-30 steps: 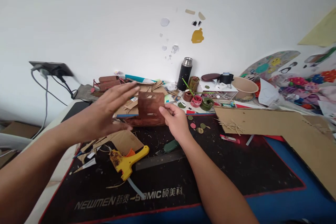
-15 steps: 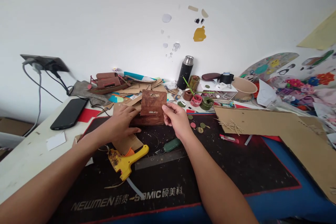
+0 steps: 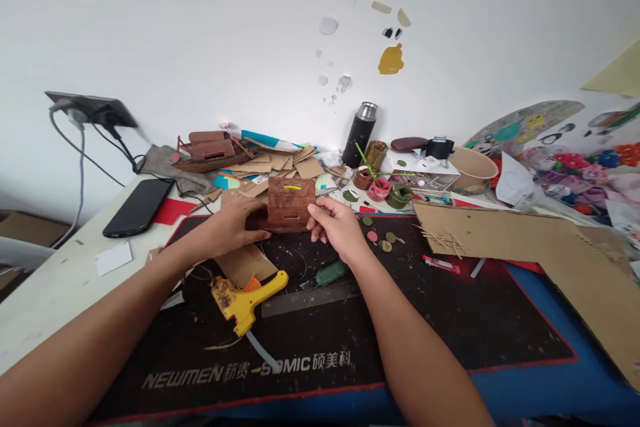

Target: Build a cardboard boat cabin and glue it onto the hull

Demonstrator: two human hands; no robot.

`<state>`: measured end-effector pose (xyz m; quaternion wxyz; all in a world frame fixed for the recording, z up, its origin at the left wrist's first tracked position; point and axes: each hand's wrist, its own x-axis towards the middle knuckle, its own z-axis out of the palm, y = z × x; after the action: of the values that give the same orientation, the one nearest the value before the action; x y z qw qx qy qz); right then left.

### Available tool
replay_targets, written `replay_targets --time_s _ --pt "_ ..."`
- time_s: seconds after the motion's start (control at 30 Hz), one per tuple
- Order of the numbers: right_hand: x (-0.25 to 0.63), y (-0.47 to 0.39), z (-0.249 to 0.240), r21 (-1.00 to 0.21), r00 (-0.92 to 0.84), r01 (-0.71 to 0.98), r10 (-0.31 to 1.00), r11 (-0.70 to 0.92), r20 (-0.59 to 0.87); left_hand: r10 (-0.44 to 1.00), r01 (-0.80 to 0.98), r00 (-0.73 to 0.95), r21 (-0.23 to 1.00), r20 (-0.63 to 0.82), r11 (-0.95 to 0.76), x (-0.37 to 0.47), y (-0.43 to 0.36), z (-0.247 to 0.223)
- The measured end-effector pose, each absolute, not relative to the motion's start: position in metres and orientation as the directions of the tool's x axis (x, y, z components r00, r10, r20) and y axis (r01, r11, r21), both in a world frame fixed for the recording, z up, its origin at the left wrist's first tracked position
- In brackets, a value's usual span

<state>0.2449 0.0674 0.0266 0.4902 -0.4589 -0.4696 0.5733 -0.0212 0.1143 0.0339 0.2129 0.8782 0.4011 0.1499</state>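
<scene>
A brown-painted cardboard panel (image 3: 291, 202) with slots cut in it stands over a long brown base (image 3: 290, 224) in front of me. My right hand (image 3: 336, 225) pinches the panel's right edge between thumb and fingers. On the other side, my left hand (image 3: 233, 223) has its thumb in front and fingers behind the base's left end, partly hiding it. Below the left hand lie a bare cardboard piece (image 3: 249, 265) and a yellow glue gun (image 3: 239, 303) with a glue stick in it. A green-handled cutter (image 3: 330, 273) rests beside a ruler (image 3: 310, 300).
A brown model boat (image 3: 213, 150) sits on cardboard scraps at the back left. Open paint pots (image 3: 380, 189), a black thermos (image 3: 360, 137) and a beige bowl (image 3: 473, 170) stand along the wall. Large cardboard (image 3: 500, 233) covers the right side; a phone (image 3: 139, 208) lies left.
The brown panel has tilted, and a yellow patch now shows in its upper slot. Both hands keep their grip. The whole view has shifted slightly.
</scene>
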Motion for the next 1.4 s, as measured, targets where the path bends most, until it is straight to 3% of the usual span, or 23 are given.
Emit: replay_targets --time_s 0.97,1.23,1.4 --pt "0.242 0.066 0.025 -0.986 -0.149 -0.078 0.980 -0.145 -0.133 0.813 0.703 0.575 0.454 0.091 -0.548 -0.024 0.115 0.037" --pt "0.243 0.065 0.027 -0.978 -0.159 -0.021 0.967 -0.206 -0.200 0.808 0.665 0.586 0.537 0.057 -0.520 -0.023 0.116 0.024" --pt "0.243 0.065 0.027 -0.979 -0.157 0.002 0.966 -0.205 -0.203 0.790 0.663 0.611 0.513 0.050 -0.545 -0.032 0.119 0.020"
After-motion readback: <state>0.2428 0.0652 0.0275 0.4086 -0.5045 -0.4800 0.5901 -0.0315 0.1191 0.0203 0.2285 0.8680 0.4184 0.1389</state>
